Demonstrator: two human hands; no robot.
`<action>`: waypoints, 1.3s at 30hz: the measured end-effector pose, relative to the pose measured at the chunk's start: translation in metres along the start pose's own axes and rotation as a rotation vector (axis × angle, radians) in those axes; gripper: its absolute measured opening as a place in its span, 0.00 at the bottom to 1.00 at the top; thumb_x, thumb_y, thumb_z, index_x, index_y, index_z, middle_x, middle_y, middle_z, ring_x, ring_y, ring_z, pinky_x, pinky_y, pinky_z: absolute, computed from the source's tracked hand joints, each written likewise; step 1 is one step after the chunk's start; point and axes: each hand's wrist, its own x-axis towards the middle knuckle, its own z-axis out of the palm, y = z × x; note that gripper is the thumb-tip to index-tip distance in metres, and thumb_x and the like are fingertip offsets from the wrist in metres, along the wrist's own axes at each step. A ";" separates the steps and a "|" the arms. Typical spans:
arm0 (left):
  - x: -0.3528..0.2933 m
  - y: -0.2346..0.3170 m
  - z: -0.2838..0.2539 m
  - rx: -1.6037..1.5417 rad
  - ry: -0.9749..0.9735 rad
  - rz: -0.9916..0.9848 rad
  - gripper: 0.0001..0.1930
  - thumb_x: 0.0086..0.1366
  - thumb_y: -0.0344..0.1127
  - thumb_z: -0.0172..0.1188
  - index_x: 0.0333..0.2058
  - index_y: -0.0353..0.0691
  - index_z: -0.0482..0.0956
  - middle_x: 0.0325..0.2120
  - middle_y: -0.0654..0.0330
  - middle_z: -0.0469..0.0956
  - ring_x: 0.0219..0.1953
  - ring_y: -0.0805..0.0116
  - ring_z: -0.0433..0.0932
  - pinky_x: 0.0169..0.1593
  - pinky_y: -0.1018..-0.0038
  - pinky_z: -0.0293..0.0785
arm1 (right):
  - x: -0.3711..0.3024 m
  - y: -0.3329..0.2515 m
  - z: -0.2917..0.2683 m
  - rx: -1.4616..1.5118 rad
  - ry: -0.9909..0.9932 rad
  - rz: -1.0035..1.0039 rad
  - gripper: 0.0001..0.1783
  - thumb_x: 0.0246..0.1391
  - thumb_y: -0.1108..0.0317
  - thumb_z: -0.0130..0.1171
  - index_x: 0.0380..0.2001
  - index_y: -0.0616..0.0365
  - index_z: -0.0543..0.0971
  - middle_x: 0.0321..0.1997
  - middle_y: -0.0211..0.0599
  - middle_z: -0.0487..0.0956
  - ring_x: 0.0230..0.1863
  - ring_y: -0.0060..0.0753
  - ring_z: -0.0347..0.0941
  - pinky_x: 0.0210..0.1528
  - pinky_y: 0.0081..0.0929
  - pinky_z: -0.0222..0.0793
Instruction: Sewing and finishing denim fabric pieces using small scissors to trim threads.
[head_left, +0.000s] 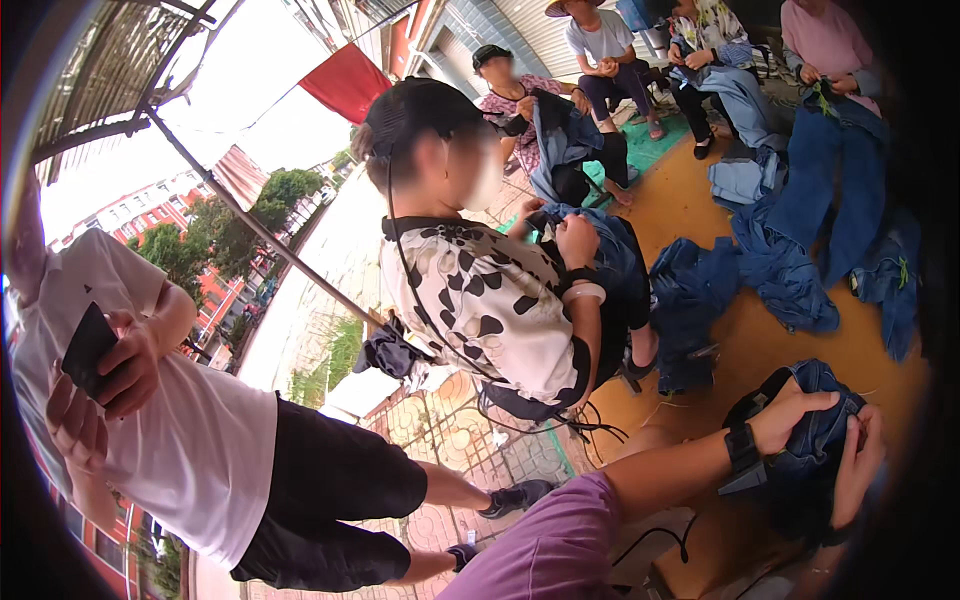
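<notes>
At the lower right, my left hand grips the edge of a dark blue denim garment, thumb stretched along the cloth. My right hand holds the same garment from its other side, fingers bent against the fabric. The denim is bunched between the two hands, and its lower part falls into shadow. Around my left wrist is a black band; my left sleeve is purple.
Denim piles lie on the tan floor ahead. Close on my left sits a person in a spotted shirt, cables beside them. A standing person holds a dark flat object. Several seated people handle denim farther back.
</notes>
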 end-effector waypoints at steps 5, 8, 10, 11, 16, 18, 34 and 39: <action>-0.002 0.006 -0.018 -0.130 0.174 -0.108 0.10 0.63 0.29 0.62 0.42 0.34 0.76 0.38 0.58 0.81 0.38 0.66 0.82 0.43 0.69 0.80 | 0.028 -0.020 -0.024 0.086 0.074 0.085 0.03 0.63 0.74 0.50 0.34 0.61 0.68 0.22 0.28 0.63 0.25 0.17 0.58 0.26 0.21 0.54; -0.007 0.006 -0.026 -0.224 0.198 -0.236 0.08 0.64 0.28 0.59 0.41 0.32 0.79 0.38 0.53 0.82 0.38 0.59 0.83 0.44 0.63 0.82 | 0.052 -0.055 -0.034 -0.164 0.223 0.061 0.07 0.64 0.67 0.54 0.37 0.59 0.70 0.26 0.46 0.76 0.25 0.48 0.73 0.27 0.36 0.64; -0.013 0.003 -0.023 -0.155 0.247 -0.223 0.08 0.64 0.27 0.60 0.41 0.32 0.79 0.37 0.53 0.82 0.38 0.59 0.83 0.44 0.63 0.82 | 0.069 -0.079 -0.034 -0.214 0.304 -0.030 0.08 0.64 0.66 0.54 0.39 0.59 0.70 0.31 0.46 0.79 0.31 0.52 0.77 0.31 0.38 0.69; -0.016 0.003 -0.020 -0.133 0.257 -0.223 0.09 0.64 0.27 0.59 0.42 0.30 0.79 0.38 0.52 0.82 0.39 0.59 0.83 0.44 0.63 0.82 | 0.083 -0.090 -0.033 -0.289 0.366 -0.062 0.09 0.64 0.65 0.54 0.40 0.59 0.70 0.33 0.47 0.79 0.32 0.53 0.77 0.33 0.39 0.70; -0.025 0.009 -0.009 -0.159 0.209 -0.212 0.07 0.63 0.27 0.60 0.39 0.31 0.79 0.36 0.52 0.83 0.36 0.59 0.84 0.42 0.63 0.83 | 0.141 -0.126 -0.037 -0.493 0.446 -0.258 0.11 0.63 0.63 0.55 0.40 0.61 0.72 0.37 0.48 0.79 0.37 0.54 0.77 0.36 0.42 0.72; -0.026 0.011 -0.006 -0.170 0.231 -0.213 0.07 0.63 0.27 0.60 0.39 0.31 0.79 0.36 0.52 0.83 0.36 0.59 0.84 0.42 0.63 0.83 | 0.141 -0.135 -0.036 -0.474 0.421 -0.270 0.12 0.63 0.63 0.55 0.40 0.61 0.73 0.37 0.47 0.79 0.37 0.53 0.77 0.36 0.42 0.72; -0.035 0.007 0.014 0.210 -0.002 -0.034 0.06 0.60 0.23 0.62 0.36 0.34 0.77 0.35 0.57 0.82 0.36 0.68 0.81 0.44 0.70 0.77 | -0.010 -0.034 -0.040 0.381 0.043 0.065 0.14 0.52 0.70 0.68 0.40 0.61 0.78 0.28 0.23 0.72 0.30 0.13 0.62 0.32 0.16 0.60; -0.030 0.003 0.007 0.252 0.029 -0.045 0.06 0.60 0.23 0.61 0.37 0.36 0.77 0.36 0.59 0.82 0.39 0.71 0.79 0.46 0.71 0.75 | -0.011 -0.037 -0.042 0.248 -0.043 -0.062 0.18 0.42 0.71 0.74 0.39 0.57 0.80 0.28 0.29 0.77 0.27 0.18 0.68 0.30 0.19 0.64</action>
